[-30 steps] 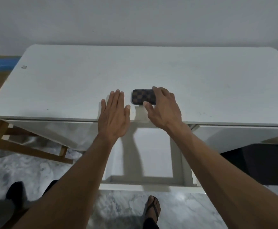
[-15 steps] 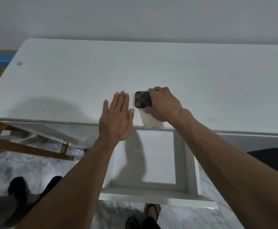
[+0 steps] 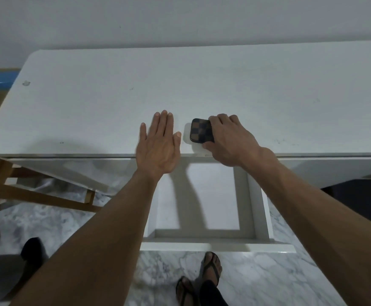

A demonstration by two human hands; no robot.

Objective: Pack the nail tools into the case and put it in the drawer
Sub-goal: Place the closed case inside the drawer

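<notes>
Case: checkered brown case (image 3: 201,130) lies shut on the white desk top (image 3: 202,85), near the front edge, directly behind the open drawer (image 3: 211,246).
Right hand: right hand (image 3: 228,142) is clamped over the case's right end, fingers (image 3: 223,119) curled over the far side, thumb at the near side; grasping the case. Whether the case is lifted or only touching the desk cannot be told.
Left hand: left hand (image 3: 158,146) is flat and released, palm down, fingers together, just beside the case on its left, not touching it.
Tools: no loose nail tools visible on the desk; judged to be already packed.
Step in hand: carry the case off the desk and down into the drawer.
How to do it well: keep the pinch across the short sides so the lid stays shut; lift clear of the desk edge before drawing it toward the body; lower it flat onto the bare drawer floor, away from the side walls, so the drawer can slide shut.
Left hand, next use: judged free to push the drawer front afterwards.
Surroundings: wooden chair frame (image 3: 38,195) at lower left; sandalled foot (image 3: 211,270) on the marble floor (image 3: 257,281) just below the drawer front.
Obstacles: drawer interior shows nothing in it; path is short and open. The foot stands close under the drawer front.
</notes>
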